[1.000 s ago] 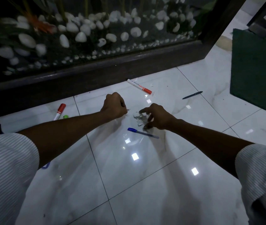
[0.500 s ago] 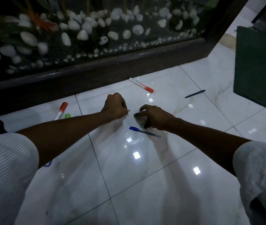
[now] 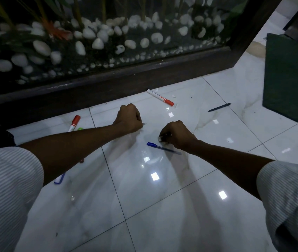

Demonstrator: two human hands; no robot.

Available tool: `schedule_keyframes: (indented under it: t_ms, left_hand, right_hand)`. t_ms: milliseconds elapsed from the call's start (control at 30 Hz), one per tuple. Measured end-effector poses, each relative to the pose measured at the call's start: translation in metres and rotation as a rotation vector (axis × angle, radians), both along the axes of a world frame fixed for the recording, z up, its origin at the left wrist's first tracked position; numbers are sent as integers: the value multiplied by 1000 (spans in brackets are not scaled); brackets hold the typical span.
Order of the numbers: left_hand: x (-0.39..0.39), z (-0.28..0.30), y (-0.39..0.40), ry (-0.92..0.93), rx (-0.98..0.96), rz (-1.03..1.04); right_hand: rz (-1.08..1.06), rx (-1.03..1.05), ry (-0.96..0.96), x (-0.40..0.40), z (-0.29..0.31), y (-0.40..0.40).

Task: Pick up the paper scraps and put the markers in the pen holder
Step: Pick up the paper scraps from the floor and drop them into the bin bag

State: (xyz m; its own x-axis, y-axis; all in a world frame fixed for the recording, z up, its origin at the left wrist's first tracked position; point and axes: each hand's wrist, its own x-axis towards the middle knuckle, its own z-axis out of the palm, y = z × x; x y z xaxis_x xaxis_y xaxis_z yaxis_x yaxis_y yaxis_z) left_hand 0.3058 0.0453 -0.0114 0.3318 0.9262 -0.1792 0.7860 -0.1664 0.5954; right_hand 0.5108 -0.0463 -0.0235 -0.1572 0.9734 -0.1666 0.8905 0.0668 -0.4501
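Observation:
My left hand (image 3: 128, 118) is a closed fist just above the white floor tiles, a sliver of paper scrap poking out at its thumb side. My right hand (image 3: 176, 134) is closed over white paper scraps (image 3: 160, 138) that show at its fingertips. A blue pen (image 3: 163, 148) lies just below that hand. A red-capped white marker (image 3: 160, 97) lies beyond both hands near the dark plinth, with small scraps (image 3: 173, 96) beside it. A second red-capped marker (image 3: 74, 122) lies left, partly behind my left forearm. No pen holder is in view.
A dark pen (image 3: 219, 107) lies at the right. A green bit (image 3: 79, 128) sits by the left marker, and a blue-edged object (image 3: 59, 178) peeks from under my left arm. A glass-fronted planter with white pebbles (image 3: 97, 42) stands behind; a green block (image 3: 292, 77) stands right.
My right hand has closed over the loose scraps that lay on the tile a second ago and shifted slightly towards me. My left fist has stayed in place.

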Motion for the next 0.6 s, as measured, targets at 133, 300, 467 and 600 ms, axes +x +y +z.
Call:
schedule_keyframes:
  t_ms: [133,300,467,600]
  left_hand:
    - [-4,20,-4,6,10,8]
    - [-22,49,-11,1,68,15]
    - [-42,76,-17,20,146,26]
    - [-65,106,-22,12,174,38]
  right_hand:
    - [-86,35,87,-2,11,1]
    - [-115,60,217,-11,40,4]
    - [-115,98,282,-27,70,11]
    - [-36,119,349,-53,89,16]
